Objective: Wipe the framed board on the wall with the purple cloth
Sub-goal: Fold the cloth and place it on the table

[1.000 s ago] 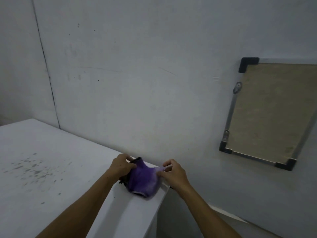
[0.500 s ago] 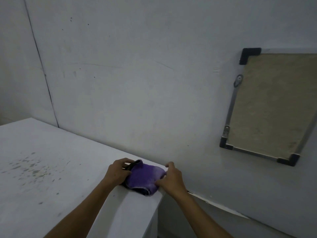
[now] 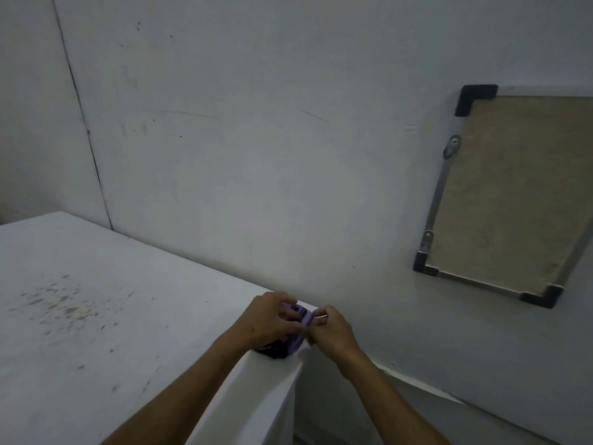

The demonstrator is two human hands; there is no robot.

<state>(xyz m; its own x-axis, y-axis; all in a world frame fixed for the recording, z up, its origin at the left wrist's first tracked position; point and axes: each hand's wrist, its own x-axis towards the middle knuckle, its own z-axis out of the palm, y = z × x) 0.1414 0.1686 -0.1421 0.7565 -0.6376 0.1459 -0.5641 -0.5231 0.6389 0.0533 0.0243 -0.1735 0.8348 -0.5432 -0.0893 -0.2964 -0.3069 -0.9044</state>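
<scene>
Purple cloth (image 3: 296, 329) bunched between both hands at table corner (image 3: 290, 364), mostly covered. Left hand (image 3: 268, 319) curled over it, gripping; right hand (image 3: 332, 329) pinching its near edge with curled fingers. Framed board (image 3: 510, 194) up and right of right hand, well apart, untouched. Best gathered into one firm flat pad before lifting, loose ends tucked in.

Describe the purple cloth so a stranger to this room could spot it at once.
Find the white table pushed against the grey wall, then its far right corner. The purple cloth sits bunched there, gripped between the left hand and the right hand. It is the only coloured thing in view; the framed board is tan.
</scene>
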